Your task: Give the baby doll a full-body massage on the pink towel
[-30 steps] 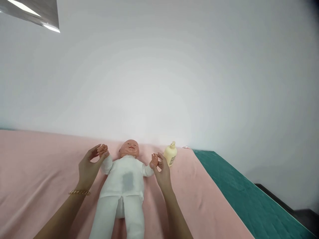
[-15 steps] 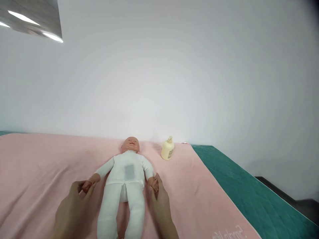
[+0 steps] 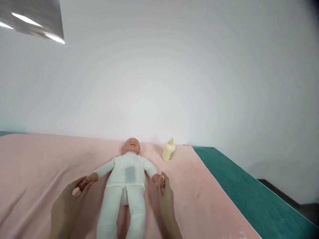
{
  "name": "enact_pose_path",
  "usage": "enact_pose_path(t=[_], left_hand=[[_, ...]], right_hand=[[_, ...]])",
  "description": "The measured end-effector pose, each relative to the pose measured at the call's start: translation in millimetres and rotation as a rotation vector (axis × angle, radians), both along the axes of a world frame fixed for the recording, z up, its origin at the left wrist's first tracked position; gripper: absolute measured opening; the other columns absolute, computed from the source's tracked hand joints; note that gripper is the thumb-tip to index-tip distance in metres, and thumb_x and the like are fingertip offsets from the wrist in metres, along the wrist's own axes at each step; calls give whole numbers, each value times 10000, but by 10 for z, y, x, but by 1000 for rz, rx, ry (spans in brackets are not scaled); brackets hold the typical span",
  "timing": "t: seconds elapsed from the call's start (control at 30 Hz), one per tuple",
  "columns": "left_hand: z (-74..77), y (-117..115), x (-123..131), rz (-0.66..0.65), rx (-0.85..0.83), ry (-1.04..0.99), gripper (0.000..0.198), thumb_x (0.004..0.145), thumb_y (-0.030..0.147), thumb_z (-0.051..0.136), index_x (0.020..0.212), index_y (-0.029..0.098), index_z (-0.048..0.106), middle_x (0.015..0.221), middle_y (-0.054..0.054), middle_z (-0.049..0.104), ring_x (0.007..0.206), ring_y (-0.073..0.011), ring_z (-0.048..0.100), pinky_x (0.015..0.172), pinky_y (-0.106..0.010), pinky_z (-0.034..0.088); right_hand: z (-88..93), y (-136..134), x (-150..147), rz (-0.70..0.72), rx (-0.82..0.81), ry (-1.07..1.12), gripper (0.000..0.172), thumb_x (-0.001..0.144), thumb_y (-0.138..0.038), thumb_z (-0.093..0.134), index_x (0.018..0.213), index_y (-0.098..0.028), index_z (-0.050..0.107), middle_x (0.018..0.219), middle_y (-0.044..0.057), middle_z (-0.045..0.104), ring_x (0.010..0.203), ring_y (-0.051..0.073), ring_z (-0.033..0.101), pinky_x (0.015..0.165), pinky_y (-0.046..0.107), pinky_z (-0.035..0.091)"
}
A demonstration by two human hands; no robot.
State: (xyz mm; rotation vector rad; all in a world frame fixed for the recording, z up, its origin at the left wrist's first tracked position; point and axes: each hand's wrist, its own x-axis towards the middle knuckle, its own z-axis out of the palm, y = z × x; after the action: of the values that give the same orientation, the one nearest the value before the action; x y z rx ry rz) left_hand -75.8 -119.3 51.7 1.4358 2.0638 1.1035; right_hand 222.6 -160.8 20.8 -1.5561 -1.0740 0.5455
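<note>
On its back lies a baby doll (image 3: 126, 171) with a white cloth body, a grey patch on its chest and a bare plastic head and hands. Its arms are spread out to both sides. My left hand (image 3: 71, 202) pinches the doll's hand on the left between thumb and fingers. On the other side, my right hand (image 3: 166, 196) grips the doll's other hand the same way. The doll's feet fall below the picture's lower edge.
A pale yellow pump bottle (image 3: 168, 151) stands to the right of the doll's head. Under everything spreads a pink blanket (image 3: 199, 196) over a green padded surface (image 3: 239, 186). A white wall (image 3: 159, 66) rises behind.
Both of my hands have moved outward, drawing the doll's arms wider apart. The grip on each doll hand stays. The view has shifted slightly.
</note>
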Motion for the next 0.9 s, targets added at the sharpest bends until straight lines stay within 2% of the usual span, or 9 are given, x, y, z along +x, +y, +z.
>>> enact_pose_path(t=[0.1,0.2,0.3,0.37,0.47,0.57,0.67,0.8,0.9], left_hand=[[73,154,53,42,48,-12,530,799,563,505,1202,233,605,1189,-111,655,1009,-342,623,769,-422,495],[117,381,180,122,191,-96,541,801,531,540,1279,278,561,1196,-82,653,1070,-325,608,847,-441,486],[133,664,317,157,344,-262,513,772,505,616,1239,296,580,1169,-53,667,1102,-291,604,930,-446,467],[130,865,389,146,434,-399,475,758,470,647,1185,266,614,1176,-57,669,1092,-270,614,949,-419,470],[115,1141,467,89,479,-533,422,775,429,639,1141,218,650,1165,-76,680,1081,-247,624,955,-372,476],[103,1371,523,-20,422,-615,421,782,429,640,1154,231,659,1188,-57,677,1114,-236,612,971,-347,466],[82,1576,549,-105,283,-694,487,753,476,673,1176,234,654,1206,-57,671,1131,-257,603,952,-354,482],[-4,1814,535,-210,127,-737,587,739,532,674,1207,180,637,1236,-101,651,1140,-284,597,906,-361,516],[-91,1934,516,-319,54,-742,537,743,503,678,1134,134,677,1219,-126,658,1132,-278,605,893,-336,524]], right_hand=[[130,203,61,-16,121,95,539,852,-536,513,1275,-203,536,1338,103,564,1227,276,532,944,373,478],[238,465,102,-26,228,174,554,822,-565,564,1218,-178,583,1286,109,605,1208,288,542,956,379,467],[318,739,119,5,309,205,509,848,-543,583,1175,-154,607,1237,112,628,1171,283,557,960,395,461],[356,917,127,24,312,205,429,889,-505,573,1164,-178,608,1220,100,621,1110,259,581,928,418,487],[380,1176,132,46,293,207,339,930,-431,554,1177,-201,585,1207,86,594,1026,228,600,861,434,525],[362,1416,125,70,273,211,284,946,-371,548,1169,-199,584,1210,79,580,1008,214,600,856,409,526],[320,1628,121,85,253,215,299,937,-352,568,1189,-190,568,1212,82,572,1009,216,600,848,412,529],[261,1866,137,97,227,214,324,929,-349,582,1201,-174,559,1208,81,571,1014,227,601,847,421,528],[200,2013,128,104,203,215,326,928,-354,582,1196,-169,563,1206,78,572,1014,235,600,845,423,529]])
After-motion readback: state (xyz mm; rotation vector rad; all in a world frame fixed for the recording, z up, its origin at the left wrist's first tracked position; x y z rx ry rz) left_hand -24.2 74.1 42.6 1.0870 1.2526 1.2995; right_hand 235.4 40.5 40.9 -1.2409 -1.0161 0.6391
